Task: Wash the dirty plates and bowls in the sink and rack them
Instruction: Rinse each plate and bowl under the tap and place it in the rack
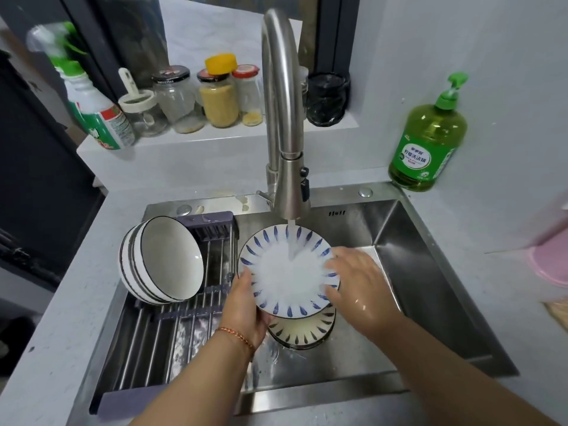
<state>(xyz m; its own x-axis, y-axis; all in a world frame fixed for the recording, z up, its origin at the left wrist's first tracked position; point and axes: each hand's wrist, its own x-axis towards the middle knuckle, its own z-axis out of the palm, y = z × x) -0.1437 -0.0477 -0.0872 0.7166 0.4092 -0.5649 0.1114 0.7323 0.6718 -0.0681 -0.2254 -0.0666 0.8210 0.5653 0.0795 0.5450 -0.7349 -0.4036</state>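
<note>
Centre frame: left hand (246, 305) grips wet plate (289, 269) rim; right hand (356, 281) flat, rubbing. Glazed, slippery, breakable; hold by rim.

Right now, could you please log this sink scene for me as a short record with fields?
plate in hand: blue-patterned plate, held under the running water
left hand: left hand grips the plate's near-left rim
right hand: right hand lies with straight fingers on the plate's right side
tap: tap running onto the plate
still in sink: a dark-patterned plate on the sink floor
rack: striped bowls tilted on their sides on the rack
soap: green bottle at the sink's far-right corner
</note>
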